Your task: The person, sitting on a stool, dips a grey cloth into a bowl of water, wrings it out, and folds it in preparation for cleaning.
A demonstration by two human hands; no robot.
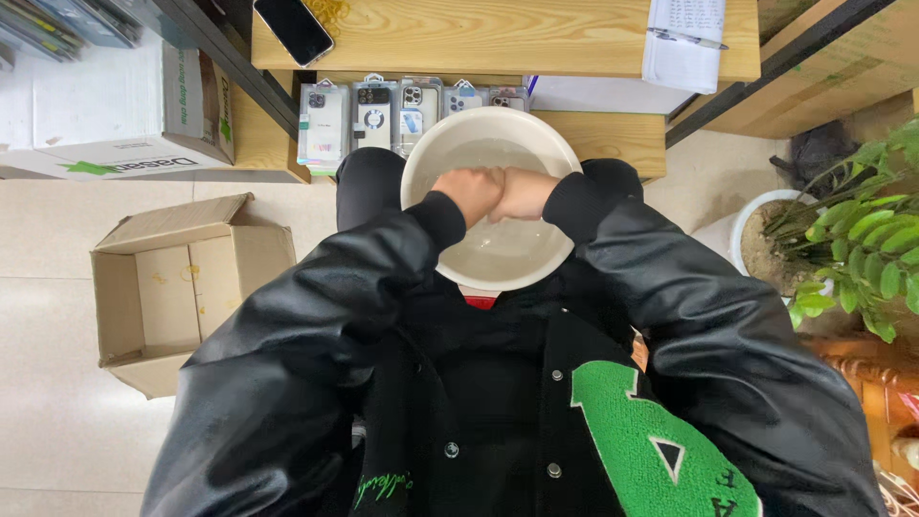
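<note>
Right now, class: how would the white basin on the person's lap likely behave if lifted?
The white basin appears to hold water, so probably heavy and sloshy. Its smooth rim looks rigid, perhaps slippery when wet. Both hands, left hand and right hand, are inside.

Hands (pixel 498 191) together in basin (pixel 433 144); carton (pixel 182 287) left, plant (pixel 862 239) right.

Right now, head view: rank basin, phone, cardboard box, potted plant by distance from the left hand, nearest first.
1. White basin: directly under the left hand, which is inside it against the right hand.
2. Black phone: on the wooden shelf, up and left.
3. Open cardboard box: on the floor, left.
4. Potted plant: far right.
</note>
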